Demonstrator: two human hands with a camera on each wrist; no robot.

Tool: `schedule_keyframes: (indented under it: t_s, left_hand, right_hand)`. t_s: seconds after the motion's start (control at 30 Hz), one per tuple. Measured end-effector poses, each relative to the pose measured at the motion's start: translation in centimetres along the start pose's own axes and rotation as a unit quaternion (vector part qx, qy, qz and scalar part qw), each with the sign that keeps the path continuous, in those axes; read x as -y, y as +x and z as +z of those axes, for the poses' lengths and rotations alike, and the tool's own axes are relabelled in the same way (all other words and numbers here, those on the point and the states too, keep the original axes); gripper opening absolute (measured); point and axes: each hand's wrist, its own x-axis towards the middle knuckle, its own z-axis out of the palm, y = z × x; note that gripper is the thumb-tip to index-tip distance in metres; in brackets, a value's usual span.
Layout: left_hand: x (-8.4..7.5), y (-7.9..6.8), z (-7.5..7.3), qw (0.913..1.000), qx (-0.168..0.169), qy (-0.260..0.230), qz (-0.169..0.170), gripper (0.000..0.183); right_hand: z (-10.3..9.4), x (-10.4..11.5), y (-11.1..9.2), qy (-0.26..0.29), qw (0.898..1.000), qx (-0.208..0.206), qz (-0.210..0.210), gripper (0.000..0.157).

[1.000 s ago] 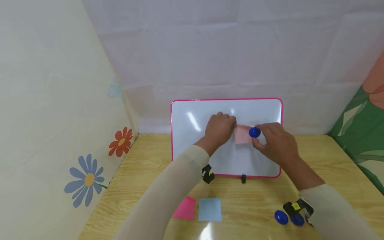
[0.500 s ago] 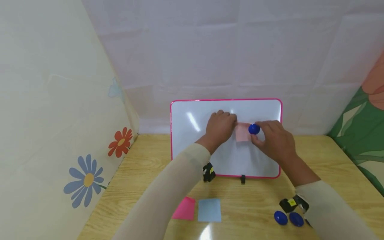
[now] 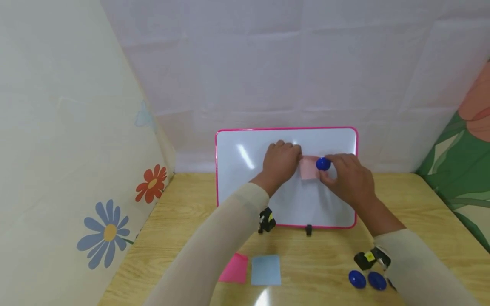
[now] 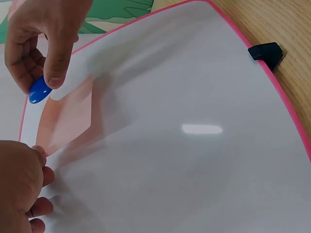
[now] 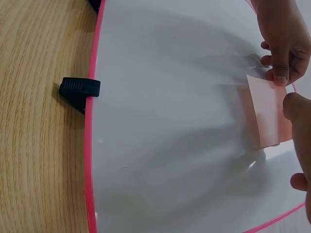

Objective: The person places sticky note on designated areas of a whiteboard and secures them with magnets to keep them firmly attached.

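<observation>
A: What to expect of the note (image 3: 308, 168)?

B: Likely very light, thin and limp; easy to crease or tear, probably not slippery. Best taken by a top corner, with a gentle pinch.

A: And of the magnet (image 3: 323, 164)?

B: Probably light too, but hard and stiff, perhaps slippery on the polished dome. Best gripped across the rim.

A: Fingers?

B: In the left hand (image 3: 281, 163), pinching the note's top left corner, as seen from the head. In the right hand (image 3: 351, 178), grasping the magnet between thumb and fingertips.

A: Where to look?

B: At the board (image 3: 294, 208), upper half, right of centre. Note clear of the surface along the lower edge, over a soft shadow. Magnet at the note's top right; impossible to tell touching from overlapping.

A: Appearance?

B: Note: pale pink, squarish, seemingly blank, slightly bowed. Magnet: deep blue, glossy, rounded.
</observation>
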Motion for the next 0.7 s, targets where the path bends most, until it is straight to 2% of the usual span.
schedule_keyframes:
  t_s: [0.33,0.7]
  left_hand:
    - [0.1,0.5,-0.1,1.0000,-0.005,0.004,0.003,0.025]
    - [0.1,0.8,-0.3,0.9998,-0.010,0.018,0.000,0.024]
  right_hand:
    - [-0.1,0.6,0.5,0.003,0.999,0.022,0.023,0.055]
    - [0.7,0.4,1.2,0.009,1.000,-0.020,0.007,0.053]
